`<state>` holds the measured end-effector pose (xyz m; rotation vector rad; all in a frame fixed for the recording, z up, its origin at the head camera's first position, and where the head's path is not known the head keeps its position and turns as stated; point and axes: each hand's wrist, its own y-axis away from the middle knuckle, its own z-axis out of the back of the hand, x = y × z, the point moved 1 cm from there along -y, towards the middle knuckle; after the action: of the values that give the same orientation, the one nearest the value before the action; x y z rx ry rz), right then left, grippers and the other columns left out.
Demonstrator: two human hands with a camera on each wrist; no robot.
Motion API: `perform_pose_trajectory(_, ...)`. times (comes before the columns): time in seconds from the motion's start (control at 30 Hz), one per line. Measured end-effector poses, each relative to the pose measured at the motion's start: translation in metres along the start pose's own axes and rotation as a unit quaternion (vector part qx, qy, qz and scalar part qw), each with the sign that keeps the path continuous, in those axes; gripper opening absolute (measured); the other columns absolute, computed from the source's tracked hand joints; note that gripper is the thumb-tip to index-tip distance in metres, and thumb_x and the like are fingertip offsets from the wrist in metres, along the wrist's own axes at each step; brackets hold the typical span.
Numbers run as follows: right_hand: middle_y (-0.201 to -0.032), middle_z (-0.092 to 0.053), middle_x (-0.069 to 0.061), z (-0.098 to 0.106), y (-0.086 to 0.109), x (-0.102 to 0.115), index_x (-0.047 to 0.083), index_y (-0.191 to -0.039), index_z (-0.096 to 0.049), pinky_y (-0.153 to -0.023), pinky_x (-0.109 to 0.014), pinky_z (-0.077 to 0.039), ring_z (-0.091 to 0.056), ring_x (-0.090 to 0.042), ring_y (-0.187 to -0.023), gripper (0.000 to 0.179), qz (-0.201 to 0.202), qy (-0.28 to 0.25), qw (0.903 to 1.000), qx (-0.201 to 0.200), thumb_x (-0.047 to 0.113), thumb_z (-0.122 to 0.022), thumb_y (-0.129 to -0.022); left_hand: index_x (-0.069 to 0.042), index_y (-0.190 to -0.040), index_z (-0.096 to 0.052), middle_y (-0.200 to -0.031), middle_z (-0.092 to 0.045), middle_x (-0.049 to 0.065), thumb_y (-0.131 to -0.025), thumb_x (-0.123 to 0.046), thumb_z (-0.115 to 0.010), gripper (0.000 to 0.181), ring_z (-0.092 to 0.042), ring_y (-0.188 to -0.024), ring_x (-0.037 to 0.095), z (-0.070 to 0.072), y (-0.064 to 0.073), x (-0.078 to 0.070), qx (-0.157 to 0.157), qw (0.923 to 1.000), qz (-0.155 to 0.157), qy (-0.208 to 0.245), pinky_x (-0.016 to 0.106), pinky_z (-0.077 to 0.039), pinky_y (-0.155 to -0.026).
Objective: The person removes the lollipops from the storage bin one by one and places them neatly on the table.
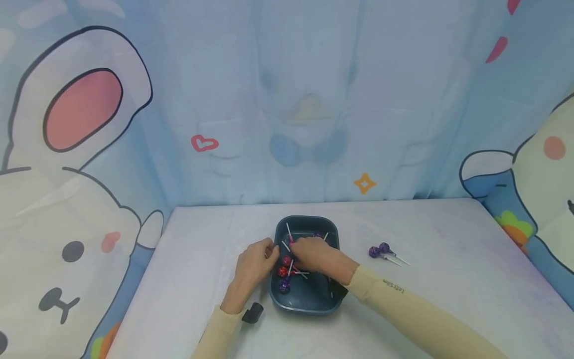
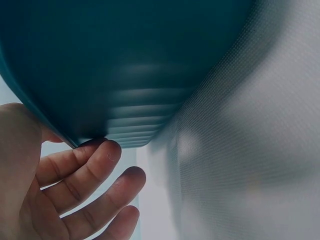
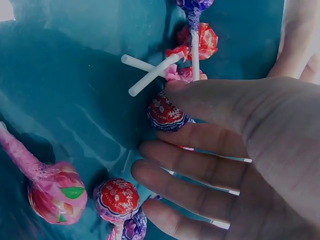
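Observation:
A dark teal plastic bin (image 1: 309,305) stands on the table with several wrapped lollipops inside. My left hand (image 1: 252,265) pinches its left rim, thumb over the edge and forefinger against the outer wall (image 2: 150,80); the other fingers are spread below. My right hand (image 1: 316,255) is inside the bin. Between its thumb and forefinger it pinches a red-and-purple lollipop (image 3: 166,114) by the head; that stick is hidden. Beside the thumb lie a red lollipop (image 3: 206,42) and a purple one (image 3: 195,5). A pink lollipop (image 3: 57,192) and another red-and-purple one (image 3: 117,200) lie near the fingertips.
Two purple lollipops (image 1: 384,248) lie on the white table (image 1: 439,289) to the right of the bin, sticks pointing right. A blue cartoon-printed curtain (image 1: 309,99) hangs behind the table. A black wrist device (image 1: 253,313) sits at the left wrist.

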<state>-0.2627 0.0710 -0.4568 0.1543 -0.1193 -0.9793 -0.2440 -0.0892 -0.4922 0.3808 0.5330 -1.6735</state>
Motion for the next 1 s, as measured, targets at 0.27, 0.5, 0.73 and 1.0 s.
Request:
perform_pose_trajectory(0.27,-0.065,-0.055,0.004,0.004,0.003,-0.006,0.015,-0.077,-0.064,-0.059,-0.032,-0.047,-0.05,-0.012,-0.057,0.017,-0.006,-0.019,0.9998,-0.004,0.032,-0.068,-0.08,-0.02,-0.081,-0.059,-0.066,-0.055,-0.009,-0.089,-0.037,-0.049,0.021,-0.048,-0.054,0.006,-0.001,0.0,0.0,-0.005,1.0,-0.003,0.002,0.021,-0.039,-0.049)
perform_pose_trajectory(0.5,-0.068,-0.057,0.005,0.013,0.014,-0.013,0.016,-0.084,-0.065,-0.058,-0.032,-0.045,-0.049,-0.011,-0.06,0.019,0.006,-0.045,0.9986,-0.026,0.034,-0.068,-0.079,-0.02,-0.079,-0.058,-0.064,-0.054,-0.009,-0.089,-0.037,-0.049,0.021,-0.049,-0.053,0.007,-0.001,0.0,0.0,-0.005,1.0,0.004,0.002,0.022,-0.039,-0.048)
perform_pose_trajectory(0.73,-0.083,-0.06,0.006,0.027,0.031,-0.025,0.016,-0.101,-0.065,-0.067,-0.032,-0.047,-0.052,-0.008,-0.072,0.029,-0.018,-0.055,0.9982,-0.017,0.037,-0.066,-0.082,-0.019,-0.081,-0.059,-0.066,-0.055,-0.008,-0.089,-0.038,-0.049,0.022,-0.049,-0.054,0.007,-0.001,0.0,0.001,-0.003,0.9999,0.011,-0.003,0.022,-0.039,-0.049)
perform_pose_trajectory(1.0,-0.088,-0.062,0.004,0.04,0.045,-0.044,0.014,-0.105,-0.063,-0.065,-0.03,-0.047,-0.054,-0.008,-0.075,0.032,-0.032,-0.084,0.9952,-0.038,0.037,-0.065,-0.083,-0.019,-0.081,-0.059,-0.066,-0.056,-0.007,-0.089,-0.038,-0.049,0.022,-0.049,-0.055,0.008,-0.002,-0.001,-0.001,-0.003,0.9999,0.014,-0.002,0.022,-0.04,-0.05)
